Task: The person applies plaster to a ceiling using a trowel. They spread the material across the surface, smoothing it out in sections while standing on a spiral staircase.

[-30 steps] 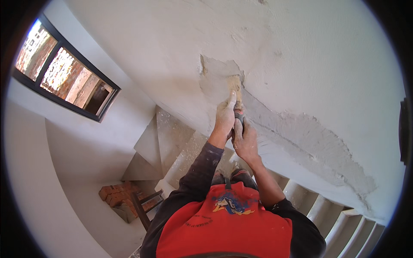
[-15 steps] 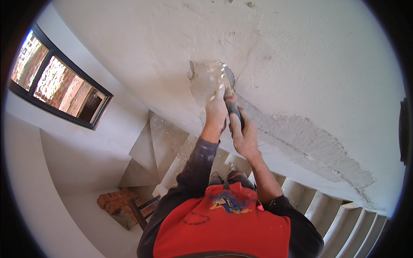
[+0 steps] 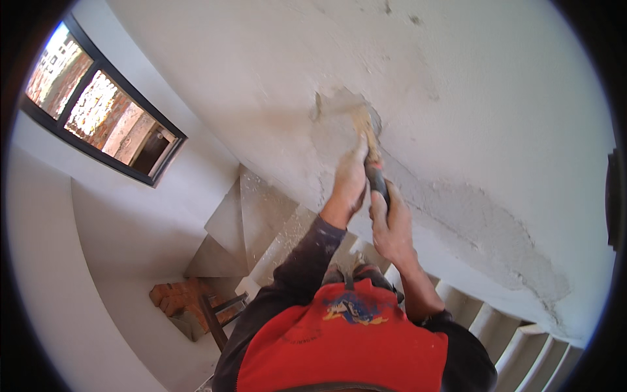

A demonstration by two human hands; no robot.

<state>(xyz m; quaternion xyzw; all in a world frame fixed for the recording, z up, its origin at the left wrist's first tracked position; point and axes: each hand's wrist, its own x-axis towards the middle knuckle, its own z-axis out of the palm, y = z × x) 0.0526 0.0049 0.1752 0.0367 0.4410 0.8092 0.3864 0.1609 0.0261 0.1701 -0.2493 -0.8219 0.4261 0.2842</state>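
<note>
My right hand (image 3: 394, 225) is wrapped around the dark handle of a hand scraper (image 3: 375, 173), whose pale, plaster-smeared blade points up at the wall. Beside the blade and the neck of the tool, my left hand (image 3: 351, 175) is closed against it, its fingers pointing toward the tip. Blur hides the exact edge of the blade. The tip lies over a rough grey patch (image 3: 333, 134) in the white wall (image 3: 470, 98). From there a long band of rough plaster (image 3: 477, 212) runs down to the right.
Stairs (image 3: 480, 326) descend at lower right, and dusty winder steps (image 3: 264, 199) lie to the left. A dark-framed window (image 3: 104, 108) is at upper left. Below it are stacked bricks (image 3: 175, 297) and a wooden frame piece (image 3: 212, 320).
The view has shifted, so wall patch, window and hands sit further right. White lumps seen on the blade and left fingers before no longer show. Both hands stay on the scraper.
</note>
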